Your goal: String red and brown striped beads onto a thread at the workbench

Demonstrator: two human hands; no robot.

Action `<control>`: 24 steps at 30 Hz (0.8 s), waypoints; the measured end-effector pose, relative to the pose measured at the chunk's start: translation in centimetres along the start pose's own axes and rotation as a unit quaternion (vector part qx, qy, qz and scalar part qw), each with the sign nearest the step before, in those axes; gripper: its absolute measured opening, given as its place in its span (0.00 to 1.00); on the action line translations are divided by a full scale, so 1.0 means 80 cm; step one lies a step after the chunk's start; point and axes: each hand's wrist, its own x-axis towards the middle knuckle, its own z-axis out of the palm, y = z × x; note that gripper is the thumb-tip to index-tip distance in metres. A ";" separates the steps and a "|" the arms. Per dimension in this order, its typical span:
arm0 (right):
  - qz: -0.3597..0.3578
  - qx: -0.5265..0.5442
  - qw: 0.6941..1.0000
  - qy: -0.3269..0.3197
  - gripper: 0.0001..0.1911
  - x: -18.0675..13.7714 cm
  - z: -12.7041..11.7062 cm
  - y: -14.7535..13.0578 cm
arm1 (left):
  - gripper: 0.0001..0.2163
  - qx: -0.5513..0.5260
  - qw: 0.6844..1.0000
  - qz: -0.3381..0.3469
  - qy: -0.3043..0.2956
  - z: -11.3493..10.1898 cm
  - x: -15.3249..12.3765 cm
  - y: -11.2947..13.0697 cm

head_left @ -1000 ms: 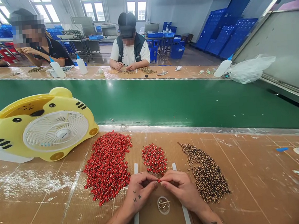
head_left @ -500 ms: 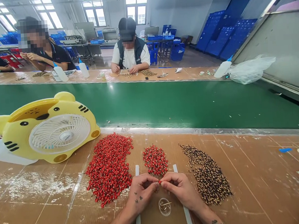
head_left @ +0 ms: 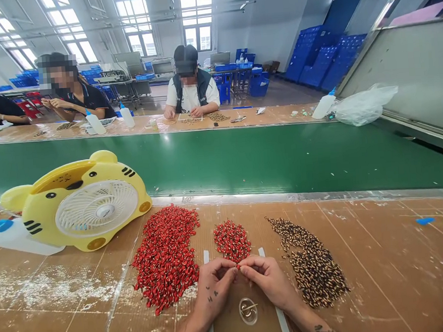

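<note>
My left hand (head_left: 214,289) and my right hand (head_left: 268,279) meet fingertip to fingertip low in the middle, both pinched on a tiny red piece between them. Just beyond the fingertips lies a small heap of red pieces (head_left: 232,240). A big heap of red pieces (head_left: 166,256) spreads to the left, and a heap of dark speckled pieces (head_left: 312,263) lies to the right. Below my hands sits a small clear round dish (head_left: 248,310), between two white strips (head_left: 205,258).
A yellow tiger-shaped desk fan (head_left: 80,205) stands at the left on the brown worktop (head_left: 384,276). A green conveyor belt (head_left: 266,158) runs across beyond it. Three other people sit on the far side with white squeeze bottles (head_left: 95,122). A plastic bag (head_left: 361,105) lies far right.
The view has tilted up a little, so everything sits lower in frame. My hands stay pinched together on the small red piece.
</note>
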 end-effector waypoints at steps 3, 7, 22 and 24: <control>-0.024 -0.024 0.999 0.043 0.22 -0.001 -0.004 -0.002 | 0.06 0.113 0.989 0.096 0.028 -0.003 0.004 0.002; -0.055 -0.061 0.993 0.080 0.23 -0.002 -0.011 -0.001 | 0.09 0.226 0.952 0.197 0.066 -0.009 0.013 -0.001; -0.133 -0.238 0.937 -0.219 0.25 -0.013 -0.048 -0.020 | 0.09 0.529 0.837 0.134 0.037 -0.119 -0.002 0.031; -0.130 -0.262 0.929 -0.225 0.22 -0.014 -0.047 -0.020 | 0.10 0.551 0.825 0.125 0.004 -0.117 -0.008 0.031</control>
